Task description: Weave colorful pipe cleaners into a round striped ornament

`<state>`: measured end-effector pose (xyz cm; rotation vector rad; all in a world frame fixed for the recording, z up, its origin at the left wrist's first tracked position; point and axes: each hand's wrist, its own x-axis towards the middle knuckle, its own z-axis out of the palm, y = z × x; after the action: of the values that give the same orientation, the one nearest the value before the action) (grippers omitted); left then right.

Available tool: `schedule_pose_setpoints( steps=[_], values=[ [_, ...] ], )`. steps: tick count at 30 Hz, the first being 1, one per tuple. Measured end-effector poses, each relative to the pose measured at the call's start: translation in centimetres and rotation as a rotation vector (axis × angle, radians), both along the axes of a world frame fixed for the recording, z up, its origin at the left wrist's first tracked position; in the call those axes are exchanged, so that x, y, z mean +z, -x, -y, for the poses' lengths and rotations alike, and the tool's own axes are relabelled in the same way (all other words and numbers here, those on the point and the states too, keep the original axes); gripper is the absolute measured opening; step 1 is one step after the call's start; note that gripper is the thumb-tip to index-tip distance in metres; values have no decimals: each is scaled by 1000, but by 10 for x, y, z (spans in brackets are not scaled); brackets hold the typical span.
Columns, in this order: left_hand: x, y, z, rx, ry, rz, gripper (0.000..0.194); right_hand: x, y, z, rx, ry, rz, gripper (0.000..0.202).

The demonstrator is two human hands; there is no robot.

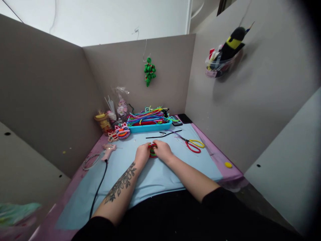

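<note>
Between my two hands is a small red and green ring-shaped piece [152, 151], held just above the light blue cloth [160, 174]. My left hand [143, 153] grips its left side, the fingers closed round the edge. On the other side my right hand [162, 150] pinches the upper right of the piece. Parts of the piece are covered by the fingers. Black stems [164, 135] lie on the cloth beyond my hands. Scissors with one red and one yellow handle [193, 144] rest to the right.
A blue tray [150, 128] of colourful stems stands at the back. Left are a pink glue gun [108, 151] with a black cord and a lion-face craft [122, 131]. A yellow disc [228, 165] lies right. Grey panels [170, 73] enclose the table.
</note>
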<state>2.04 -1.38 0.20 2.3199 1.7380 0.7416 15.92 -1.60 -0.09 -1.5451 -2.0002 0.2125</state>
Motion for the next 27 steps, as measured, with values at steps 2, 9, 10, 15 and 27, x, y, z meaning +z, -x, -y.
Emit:
schedule_pose_setpoints(
  steps=[2,9,10,15,27],
  values=[
    [-1,-1,0,17,-4,20,38,1,1,0,0,45,34,24],
    [-6,2,-7,65,9,160,28,5,2,-5,-77,100,17,19],
    [-5,2,-7,65,21,145,27,6,2,-6,-77,101,16,19],
    [0,2,-5,100,-2,106,29,6,5,-7,-80,81,-5,19],
    [-2,-5,-10,88,528,964,36,-11,4,-24,-123,157,-364,37]
  ],
)
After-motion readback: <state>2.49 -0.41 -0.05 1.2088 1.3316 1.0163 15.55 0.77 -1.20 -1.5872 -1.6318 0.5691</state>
